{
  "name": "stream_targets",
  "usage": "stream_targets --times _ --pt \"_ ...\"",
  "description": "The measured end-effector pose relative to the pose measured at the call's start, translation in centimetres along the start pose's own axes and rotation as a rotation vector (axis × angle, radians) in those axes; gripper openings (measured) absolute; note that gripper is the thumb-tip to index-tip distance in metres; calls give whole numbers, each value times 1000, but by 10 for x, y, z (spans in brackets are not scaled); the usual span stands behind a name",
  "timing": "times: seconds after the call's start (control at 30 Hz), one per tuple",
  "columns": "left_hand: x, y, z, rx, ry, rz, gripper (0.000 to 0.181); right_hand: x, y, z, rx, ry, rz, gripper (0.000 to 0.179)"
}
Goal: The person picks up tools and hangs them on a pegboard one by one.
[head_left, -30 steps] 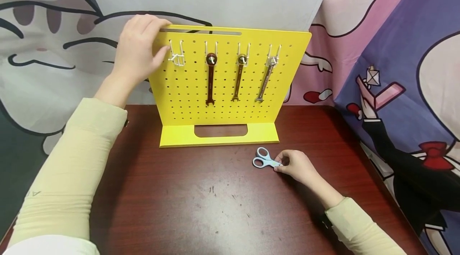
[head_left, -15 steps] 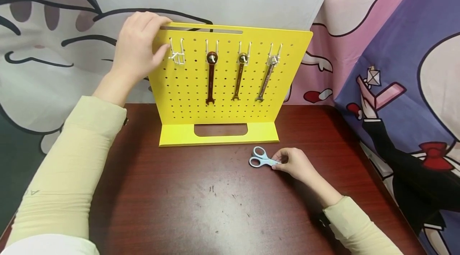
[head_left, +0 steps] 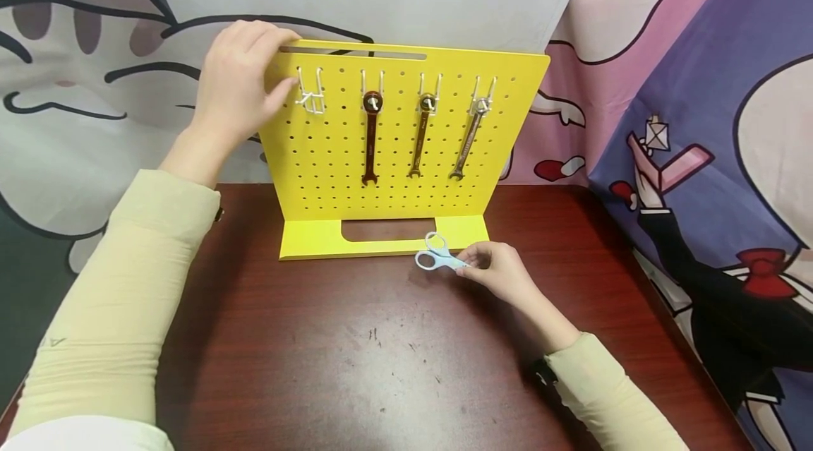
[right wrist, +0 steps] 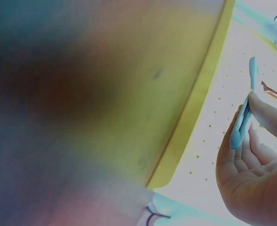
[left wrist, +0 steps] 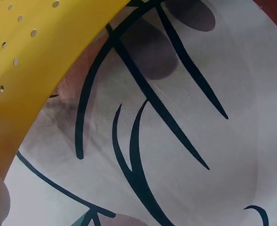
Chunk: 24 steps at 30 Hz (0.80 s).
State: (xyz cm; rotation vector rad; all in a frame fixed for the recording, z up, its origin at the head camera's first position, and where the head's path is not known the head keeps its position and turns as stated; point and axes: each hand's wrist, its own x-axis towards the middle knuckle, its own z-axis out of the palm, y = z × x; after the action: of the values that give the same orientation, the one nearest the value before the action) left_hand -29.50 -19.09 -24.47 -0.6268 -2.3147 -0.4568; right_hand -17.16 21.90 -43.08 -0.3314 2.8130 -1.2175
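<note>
A yellow pegboard (head_left: pixel 330 186) stands upright on its base. My left hand (head_left: pixel 236 80) grips its top left corner, fingers over the top edge and thumb in front. In the left wrist view the board's edge (left wrist: pixel 67 37) crosses the upper left. With thumb and fingers my right hand (head_left: pixel 502 271) pinches light blue scissors (head_left: pixel 443 257) by the blade end, handle loops pointing left, in front of the board's base. The blade tips are hidden by the fingers. In the right wrist view the scissors (right wrist: pixel 241 125) appear edge-on between thumb and fingers.
Three wrenches, a dark one (head_left: pixel 371 144), a middle one (head_left: pixel 420 140) and a silver one (head_left: pixel 468 144), hang from white hooks. A white hook (head_left: pixel 312 104) at the far left bears nothing. Cartoon-printed cloth (head_left: pixel 686 84) surrounds the dark red table (head_left: pixel 305 352).
My right hand has lifted the scissors and carried them left and toward the board's base, where they now overlap it. My left hand stays on the board's corner.
</note>
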Motion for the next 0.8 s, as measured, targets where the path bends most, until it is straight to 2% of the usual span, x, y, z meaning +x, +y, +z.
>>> stream_targets --times 0.2,0.4,0.63,0.8 --pt "1 1 -4 -1 -23 -10 45 13 -21 10 65 35 -37 14" --pt "1 0 -6 -41 -23 -5 45 26 -46 19 162 59 -58 15" --pt "1 1 -5 -55 -22 -8 46 39 -80 25 263 100 -64 19" --pt "0 2 -7 -56 -25 -20 46 52 -104 31 342 138 -105 20"
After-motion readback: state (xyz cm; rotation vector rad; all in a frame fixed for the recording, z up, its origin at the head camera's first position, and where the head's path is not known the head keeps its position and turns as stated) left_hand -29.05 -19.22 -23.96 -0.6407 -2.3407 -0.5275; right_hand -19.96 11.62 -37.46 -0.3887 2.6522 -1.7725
